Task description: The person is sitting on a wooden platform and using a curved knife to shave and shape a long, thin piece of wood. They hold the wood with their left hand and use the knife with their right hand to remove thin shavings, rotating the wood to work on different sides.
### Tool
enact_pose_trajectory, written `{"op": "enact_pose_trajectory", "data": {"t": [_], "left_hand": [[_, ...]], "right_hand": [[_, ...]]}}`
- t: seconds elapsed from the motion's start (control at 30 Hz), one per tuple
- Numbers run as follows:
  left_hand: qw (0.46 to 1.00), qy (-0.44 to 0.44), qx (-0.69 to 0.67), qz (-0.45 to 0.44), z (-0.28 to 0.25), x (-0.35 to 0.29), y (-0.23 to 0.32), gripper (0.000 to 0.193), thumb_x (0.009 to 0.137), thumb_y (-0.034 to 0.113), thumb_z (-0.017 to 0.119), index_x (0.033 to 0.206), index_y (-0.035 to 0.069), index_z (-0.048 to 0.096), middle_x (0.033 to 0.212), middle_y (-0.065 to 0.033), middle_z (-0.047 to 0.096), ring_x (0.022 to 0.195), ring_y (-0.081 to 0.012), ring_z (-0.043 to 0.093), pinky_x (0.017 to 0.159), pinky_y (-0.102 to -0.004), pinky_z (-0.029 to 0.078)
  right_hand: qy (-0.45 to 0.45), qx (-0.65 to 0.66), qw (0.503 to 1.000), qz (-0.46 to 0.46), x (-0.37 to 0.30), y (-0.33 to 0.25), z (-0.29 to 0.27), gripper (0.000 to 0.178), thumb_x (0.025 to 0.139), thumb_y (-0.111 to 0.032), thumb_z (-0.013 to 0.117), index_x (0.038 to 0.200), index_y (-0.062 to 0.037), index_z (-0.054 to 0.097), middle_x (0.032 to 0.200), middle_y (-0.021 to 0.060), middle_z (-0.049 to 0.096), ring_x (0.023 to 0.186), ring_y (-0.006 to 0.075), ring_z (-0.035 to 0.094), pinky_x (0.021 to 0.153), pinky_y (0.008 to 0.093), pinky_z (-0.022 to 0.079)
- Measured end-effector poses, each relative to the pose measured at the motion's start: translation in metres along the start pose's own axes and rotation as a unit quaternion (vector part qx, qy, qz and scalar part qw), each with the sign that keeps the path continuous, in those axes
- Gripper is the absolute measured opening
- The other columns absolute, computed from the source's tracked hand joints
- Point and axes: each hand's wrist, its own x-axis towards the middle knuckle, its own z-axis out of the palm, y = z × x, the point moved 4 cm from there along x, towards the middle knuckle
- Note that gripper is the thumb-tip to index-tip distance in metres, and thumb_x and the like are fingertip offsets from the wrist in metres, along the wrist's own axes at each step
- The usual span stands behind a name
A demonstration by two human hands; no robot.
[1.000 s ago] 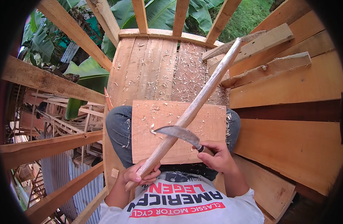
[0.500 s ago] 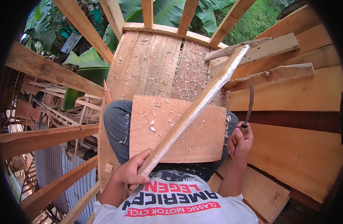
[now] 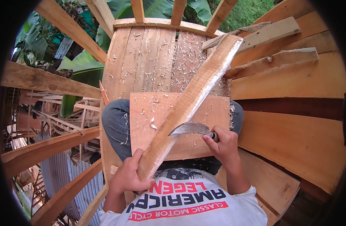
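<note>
My left hand (image 3: 130, 174) is closed round the near end of a long wooden plank (image 3: 191, 94), which slants away to the far right. Its broad brown face is turned up, and its right edge is pale and freshly cut. In my right hand (image 3: 222, 145) is the dark handle of a curved knife (image 3: 190, 129). The blade points left and lies over the plank; whether it touches the wood I cannot tell. Beneath the plank, a flat rectangular board (image 3: 142, 116) rests across my lap, with a few wood shavings on it.
Shavings are scattered over the slatted wooden floor (image 3: 142, 64) ahead. Offcuts (image 3: 272, 35) lie at the far right beside wide boards (image 3: 289, 143). Wooden posts (image 3: 48, 141) stand along the left, with corrugated metal sheets (image 3: 80, 184) below and banana leaves (image 3: 86, 66) beyond.
My right hand has swung the knife left, from upright at the right side to over the plank. The plank has rolled, showing more of its broad face.
</note>
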Motion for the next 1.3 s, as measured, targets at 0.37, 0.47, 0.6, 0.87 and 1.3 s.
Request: {"op": "enact_pose_trajectory", "data": {"t": [0.37,0.47,0.6,0.87,1.3], "left_hand": [[0.999,-0.021,-0.02,-0.032,-0.002,-0.004,-0.006,0.065,0.061,0.023,0.075,0.11,-0.003,0.04,0.072,-0.0192,0.059,0.066,-0.027,0.066,0.058,-0.033,0.049],[0.999,-0.016,-0.032,-0.019,0.0,-0.005,-0.007,0.066,0.061,0.023,0.075,0.11,-0.003,0.04,0.075,-0.0199,0.06,0.07,-0.0276,0.066,0.061,-0.0335,0.049],[0.999,-0.009,-0.022,-0.025,-0.004,-0.011,-0.006,0.069,0.06,0.025,0.075,0.113,-0.003,0.04,0.082,-0.0219,0.061,0.076,-0.0283,0.066,0.067,-0.0331,0.05],[0.998,-0.006,-0.044,-0.054,0.0,-0.031,-0.022,0.071,0.06,0.026,0.075,0.114,-0.004,0.039,0.087,-0.0229,0.061,0.08,-0.0272,0.066,0.069,-0.0322,0.049],[0.995,-0.067,-0.058,-0.051,0.014,-0.032,-0.014,0.068,0.06,0.024,0.075,0.112,-0.003,0.041,0.082,-0.0186,0.059,0.074,-0.0226,0.062,0.067,-0.032,0.048]], "right_hand": [[0.081,-0.095,0.992,-0.004,0.021,0.017,0.006,0.056,0.068,-0.057,0.072,0.056,-0.0071,0.049,0.047,0.0079,0.044,0.042,0.0256,0.048,0.042,0.0343,0.037],[0.088,-0.107,0.99,0.0,0.025,0.016,0.001,0.057,0.069,-0.058,0.071,0.056,-0.0067,0.049,0.047,0.008,0.043,0.042,0.0258,0.046,0.042,0.0347,0.036],[0.133,-0.116,0.984,0.004,0.034,0.024,-0.005,0.057,0.072,-0.056,0.07,0.057,-0.0048,0.049,0.047,0.0086,0.043,0.042,0.0269,0.045,0.042,0.0358,0.035],[0.066,-0.062,0.994,0.063,0.022,0.012,-0.016,0.053,0.076,-0.049,0.07,0.057,-0.0031,0.051,0.048,0.0116,0.047,0.042,0.0292,0.048,0.043,0.0374,0.036],[0.185,-0.07,0.952,0.234,0.043,0.072,-0.043,0.058,0.078,-0.054,0.067,0.056,-0.0022,0.05,0.045,0.0114,0.044,0.042,0.0275,0.044,0.044,0.0372,0.035]]}}
